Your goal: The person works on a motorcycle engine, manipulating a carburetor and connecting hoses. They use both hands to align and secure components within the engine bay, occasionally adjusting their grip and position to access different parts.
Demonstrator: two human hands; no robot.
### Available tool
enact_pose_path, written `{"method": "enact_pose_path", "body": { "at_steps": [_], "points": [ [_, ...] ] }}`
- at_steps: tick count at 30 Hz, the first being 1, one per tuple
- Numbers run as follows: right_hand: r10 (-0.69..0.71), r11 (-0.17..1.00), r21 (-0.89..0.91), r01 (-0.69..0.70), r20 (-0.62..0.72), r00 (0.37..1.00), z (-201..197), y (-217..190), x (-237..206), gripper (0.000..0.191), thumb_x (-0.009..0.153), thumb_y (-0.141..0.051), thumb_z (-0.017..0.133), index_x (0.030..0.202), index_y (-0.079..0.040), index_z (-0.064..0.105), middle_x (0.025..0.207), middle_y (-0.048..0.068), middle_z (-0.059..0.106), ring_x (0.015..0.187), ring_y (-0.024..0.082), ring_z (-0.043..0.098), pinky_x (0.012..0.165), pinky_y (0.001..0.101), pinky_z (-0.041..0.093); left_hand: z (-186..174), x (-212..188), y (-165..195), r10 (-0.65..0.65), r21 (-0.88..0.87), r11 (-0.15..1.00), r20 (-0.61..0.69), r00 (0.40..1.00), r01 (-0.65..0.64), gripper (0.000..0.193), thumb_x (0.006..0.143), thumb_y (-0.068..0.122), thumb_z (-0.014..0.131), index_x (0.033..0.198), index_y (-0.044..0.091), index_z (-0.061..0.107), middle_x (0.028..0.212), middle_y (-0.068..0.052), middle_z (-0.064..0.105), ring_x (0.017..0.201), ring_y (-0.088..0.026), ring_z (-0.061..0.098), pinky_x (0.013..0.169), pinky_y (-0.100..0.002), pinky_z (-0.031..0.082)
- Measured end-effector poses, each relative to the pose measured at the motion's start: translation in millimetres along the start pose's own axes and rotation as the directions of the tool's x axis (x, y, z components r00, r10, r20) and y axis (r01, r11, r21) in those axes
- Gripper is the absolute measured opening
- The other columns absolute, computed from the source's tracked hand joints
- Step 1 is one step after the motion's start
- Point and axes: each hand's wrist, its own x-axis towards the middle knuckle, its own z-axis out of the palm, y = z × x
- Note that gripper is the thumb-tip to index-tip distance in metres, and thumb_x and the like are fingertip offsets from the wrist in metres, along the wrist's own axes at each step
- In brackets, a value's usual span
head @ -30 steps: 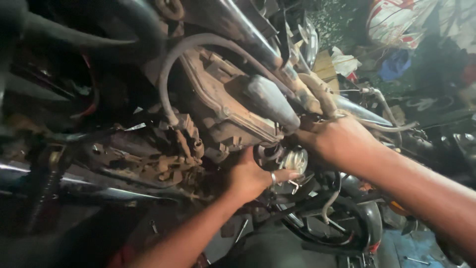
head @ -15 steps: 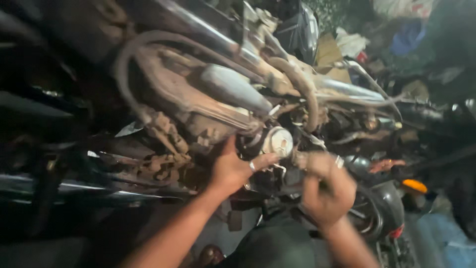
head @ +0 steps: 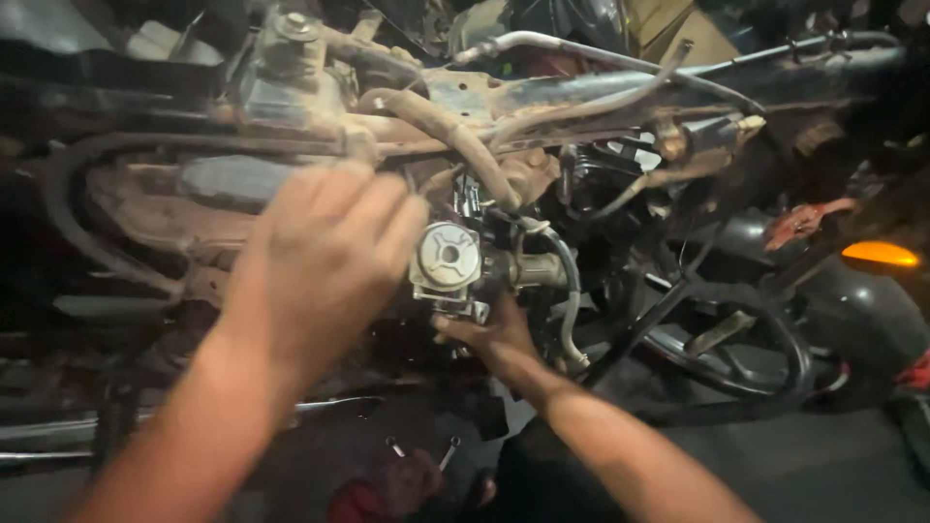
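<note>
The left hand [head: 325, 257] is up close and blurry, its fingers loosely bent, holding nothing. The right hand [head: 494, 339] touches the bottom of the round silver carburetor [head: 448, 260], fingers open, in the middle of the rusty motorcycle frame [head: 542, 92]. Two wrenches [head: 421, 450] lie on the floor.

Right hand [head: 494, 339] apparently grips beneath the carburettor [head: 448, 261]; left hand [head: 325, 257] hovers, blurred.

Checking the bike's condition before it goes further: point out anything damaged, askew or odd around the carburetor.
The frame tube above the silver carburetor is rusty and flaking, and the engine casing is caked in brown grime. Two spanners lie loose on the ground below. The right hand touches the carburetor's underside; the left hand is blurred.
</note>
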Motion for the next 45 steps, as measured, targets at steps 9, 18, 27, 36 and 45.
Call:
{"method": "enact_pose_path", "body": {
  "at_steps": [9,18,27,36,45],
  "points": [
    [-0.268,0.934,0.347,0.085,0.525,0.808,-81.0,-8.2,0.4,0.058,0.081,0.0,0.079,0.133,-0.002,0.054,0.118,0.011,0.07,0.108,0.02,0.072,0.087,0.0338,0.063,15.8,32.0,57.5,-0.163,-0.129,0.977,0.051,0.985,0.169,0.016,0.088,0.023,0.08,0.096,0.011,0.072,0.088,-0.004,0.07,0.094,-0.026,0.062,0.078,-0.04,0.051],
    [-0.274,0.961,0.039,0.274,0.271,0.923,-115.4,-19.9,-116.8,0.042,0.081,-0.007,0.084,0.118,0.0,0.064,0.09,0.005,0.074,0.077,0.015,0.072,0.071,0.0302,0.06,-11.0,-23.0,187.1,-0.155,0.038,0.987,-0.059,0.986,0.158,0.024,0.081,0.012,0.082,0.103,0.009,0.073,0.113,-0.004,0.072,0.122,-0.027,0.062,0.097,-0.038,0.051],
    [-0.117,0.966,0.25,0.061,0.217,0.969,-161.2,-3.2,-238.0,0.073,0.084,-0.015,0.076,0.141,-0.004,0.032,0.104,0.015,0.071,0.075,0.023,0.072,0.063,0.0358,0.061,-5.9,-92.3,343.2,-0.435,-0.008,0.9,0.037,0.9,0.436,0.026,0.088,0.024,0.085,0.105,0.008,0.073,0.107,-0.005,0.071,0.11,-0.03,0.063,0.091,-0.045,0.049],
    [-0.296,0.944,-0.053,0.325,0.298,0.908,-177.8,19.5,-258.7,0.035,0.096,-0.019,0.074,0.121,0.006,0.074,0.089,0.009,0.074,0.063,0.01,0.063,0.057,0.0269,0.056,21.1,-77.8,368.6,-0.904,-0.691,0.228,0.112,0.413,0.686,0.039,0.099,0.04,0.072,0.118,0.007,0.068,0.108,-0.004,0.075,0.102,-0.016,0.071,0.089,-0.031,0.054],
    [-0.908,0.341,-0.476,0.811,0.057,0.415,-98.7,-7.3,-232.9,0.008,0.1,-0.007,0.069,0.107,-0.003,0.072,0.094,0.008,0.075,0.083,0.016,0.075,0.073,0.0261,0.057,107.8,-63.1,318.6,-0.871,-0.87,-0.491,0.492,0.004,0.051,0.078,0.095,0.049,0.06,0.154,0.007,0.029,0.144,-0.013,0.051,0.116,-0.021,0.058,0.086,-0.033,0.053]
  ]
}}
